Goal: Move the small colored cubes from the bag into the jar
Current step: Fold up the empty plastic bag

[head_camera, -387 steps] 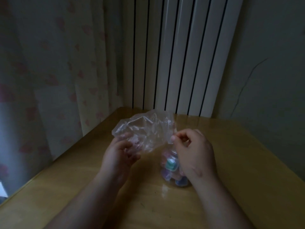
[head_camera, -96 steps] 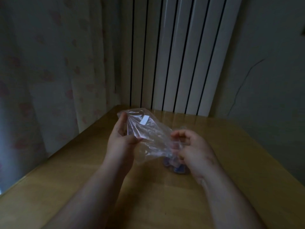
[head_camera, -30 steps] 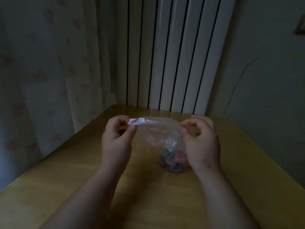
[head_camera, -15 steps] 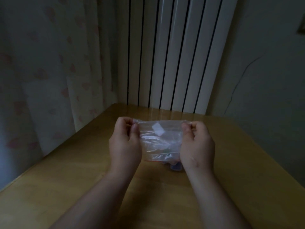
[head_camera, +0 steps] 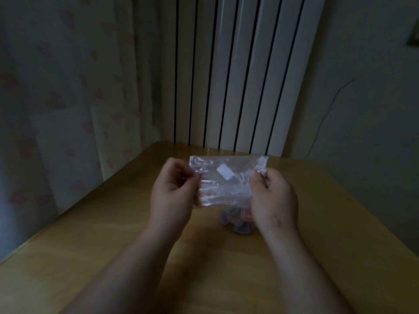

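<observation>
Since half a second ago the bag [head_camera: 226, 180] has been pulled flatter and raised slightly; both hands remain on its side edges. The left hand [head_camera: 174, 191] pinches the left edge between thumb and fingers, and the right hand [head_camera: 272, 196] pinches the right edge likewise. The bag appears empty, held taut above the jar [head_camera: 237, 219], which stands on the table [head_camera: 90, 257] toward its far edge, partly hidden behind the bag and right hand. Colored cubes [head_camera: 241, 227] show dimly inside the jar.

Risk: a lowering wrist could strike the jar and tip it, spilling cubes. A cube clinging in a bag fold could go unnoticed in this poor light.

Surface: bare wooden table, set in a corner. Room: dim; radiator [head_camera: 238, 75] behind, patterned curtain [head_camera: 68, 98] to the left.
</observation>
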Demonstrator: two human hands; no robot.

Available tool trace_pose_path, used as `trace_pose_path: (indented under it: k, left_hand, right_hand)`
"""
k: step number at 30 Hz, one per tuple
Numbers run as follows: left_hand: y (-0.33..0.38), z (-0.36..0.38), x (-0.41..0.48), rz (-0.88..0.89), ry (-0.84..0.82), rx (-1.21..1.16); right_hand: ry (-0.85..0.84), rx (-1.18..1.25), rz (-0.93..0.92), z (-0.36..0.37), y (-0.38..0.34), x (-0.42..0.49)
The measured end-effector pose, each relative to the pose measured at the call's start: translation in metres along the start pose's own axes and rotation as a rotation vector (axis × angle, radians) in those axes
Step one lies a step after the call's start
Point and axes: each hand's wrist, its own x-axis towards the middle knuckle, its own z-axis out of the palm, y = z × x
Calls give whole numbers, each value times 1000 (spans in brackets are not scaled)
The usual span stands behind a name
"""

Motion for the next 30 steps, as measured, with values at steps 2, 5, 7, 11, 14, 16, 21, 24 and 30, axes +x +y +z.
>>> trace_pose_path:
  k: [2,5,7,11,14,16,21,24,30]
  left_hand:
    - [-1,2,0,-36,10,-21]
    - [-1,4,-2,-127,40,-105]
    - [-2,4,-2,-146,43,-139]
    - [-4,5,-3,-180,62,-132]
    - [-4,7,-4,-205,54,-88]
    - [-1,8,-3,-208,36,-64]
    - [8,10,0,-309,-116,-57]
    - [10,13,-5,-335,-197,-82]
    - [29,27,-31,-265,-200,-86]
  right_hand:
    - [34,43,24,1,2,1]
    - [65,129,95,2,1,-1]
    - [54,142,59,3,0,-3]
    - [-46,117,60,5,0,-8]
    - [-97,109,141,3,3,-8]
    - [-104,121,183,-1,3,-6]
    - [-10,126,152,-26,3,-10]
    - [22,89,143,-43,8,-20]
    - [75,147,110,-76,3,-36]
